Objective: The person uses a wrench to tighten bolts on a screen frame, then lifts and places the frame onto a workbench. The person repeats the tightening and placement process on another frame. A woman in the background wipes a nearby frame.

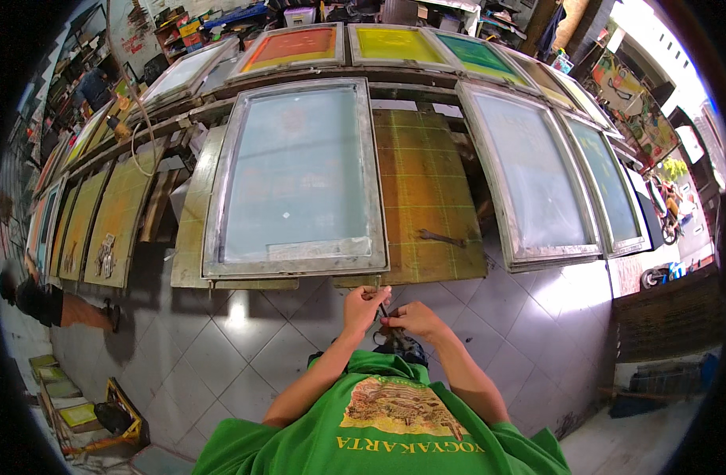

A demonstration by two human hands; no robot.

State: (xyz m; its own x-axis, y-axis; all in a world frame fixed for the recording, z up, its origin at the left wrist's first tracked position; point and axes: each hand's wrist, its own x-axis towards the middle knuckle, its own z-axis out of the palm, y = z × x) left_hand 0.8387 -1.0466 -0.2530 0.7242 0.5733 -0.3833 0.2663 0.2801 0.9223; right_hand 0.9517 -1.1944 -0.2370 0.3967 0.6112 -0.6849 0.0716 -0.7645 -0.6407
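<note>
My left hand (363, 309) is closed at the near right corner of a screen-printing frame (376, 182), its fingertips pinched just below a small bolt (379, 280) on the edge. What it pinches is too small to make out. Close beside it, my right hand (418, 320) is closed round a thin dark tool (383, 311) that reaches toward the left fingers; its exact kind is unclear. Pale blue mesh fills the frame. To its right, a dark wrench (442, 237) lies on a yellow-brown printing board (418, 182) with greenish grid lines.
Framed screens (537, 174) stand to the right, and others with red, yellow (398, 45) and green mesh line the far side. At left, metal tools (106, 255) lie on another board. A person (50, 301) is at far left. Grey tiles (244, 340) cover the floor.
</note>
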